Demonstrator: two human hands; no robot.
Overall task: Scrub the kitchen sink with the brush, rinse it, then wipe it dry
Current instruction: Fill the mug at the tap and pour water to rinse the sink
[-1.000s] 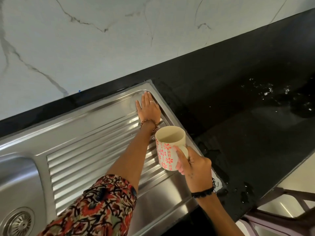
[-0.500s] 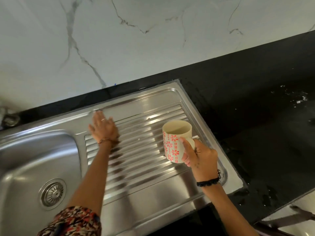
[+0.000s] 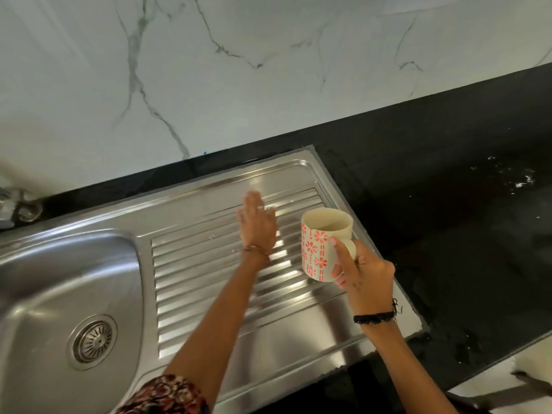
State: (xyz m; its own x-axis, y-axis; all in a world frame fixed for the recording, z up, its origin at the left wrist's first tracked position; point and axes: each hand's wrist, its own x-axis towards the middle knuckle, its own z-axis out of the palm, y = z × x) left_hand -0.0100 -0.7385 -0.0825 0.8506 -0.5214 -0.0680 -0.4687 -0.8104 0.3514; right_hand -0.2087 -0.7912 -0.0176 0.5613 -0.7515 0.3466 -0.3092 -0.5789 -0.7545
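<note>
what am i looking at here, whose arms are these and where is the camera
There is no machine here. A person wears a camera on their head, so this one picture looks forward and down at their own two arms. Below them is a steel sink with a ridged drainboard, set in a black counter under a marble wall. The left hand lies flat, fingers straight, on the drainboard ridges; it is blurred. The right hand holds a cream mug with red flowers just above the drainboard's right end. No brush or cloth shows. A tap base sits at the far left.
</note>
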